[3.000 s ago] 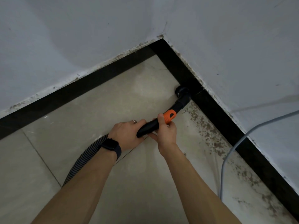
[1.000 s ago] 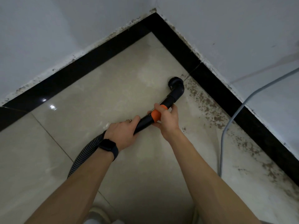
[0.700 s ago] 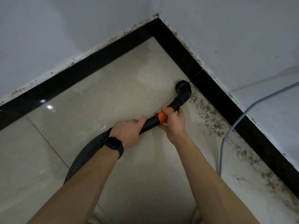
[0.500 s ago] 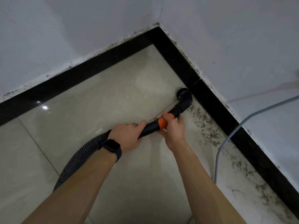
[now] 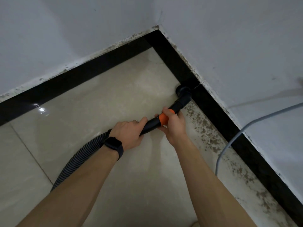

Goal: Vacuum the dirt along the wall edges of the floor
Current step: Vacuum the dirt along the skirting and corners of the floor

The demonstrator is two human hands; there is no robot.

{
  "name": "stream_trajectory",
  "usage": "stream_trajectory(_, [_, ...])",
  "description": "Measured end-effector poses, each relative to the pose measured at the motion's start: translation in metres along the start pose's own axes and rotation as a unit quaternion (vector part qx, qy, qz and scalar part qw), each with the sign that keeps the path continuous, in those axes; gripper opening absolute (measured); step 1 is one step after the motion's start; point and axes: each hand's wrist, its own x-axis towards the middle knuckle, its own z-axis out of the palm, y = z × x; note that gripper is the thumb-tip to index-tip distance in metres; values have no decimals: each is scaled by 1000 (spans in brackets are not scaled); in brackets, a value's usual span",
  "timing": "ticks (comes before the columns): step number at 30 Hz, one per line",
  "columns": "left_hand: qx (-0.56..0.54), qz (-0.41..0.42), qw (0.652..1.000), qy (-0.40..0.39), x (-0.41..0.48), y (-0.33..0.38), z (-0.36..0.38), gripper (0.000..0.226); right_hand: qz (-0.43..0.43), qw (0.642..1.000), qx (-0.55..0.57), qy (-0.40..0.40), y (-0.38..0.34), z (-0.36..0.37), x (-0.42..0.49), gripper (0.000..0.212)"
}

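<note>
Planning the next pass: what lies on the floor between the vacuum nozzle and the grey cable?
In the head view, brown dirt specks lie along the black skirting between the nozzle and the grey cable.

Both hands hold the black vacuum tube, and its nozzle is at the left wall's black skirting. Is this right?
No: the head view shows the nozzle at the right wall's skirting. The left hand and right hand hold the tube.
</note>
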Motion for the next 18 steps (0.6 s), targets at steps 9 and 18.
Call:
stream_trajectory(9, [-39,-5,999,16,7,-9,-3,34,56,997,40,-33,-14,12,7,51])
stream_trajectory(18, [1,2,1000,3,-23,-14,4,37,75,995,66,-29,13,12,-10,32])
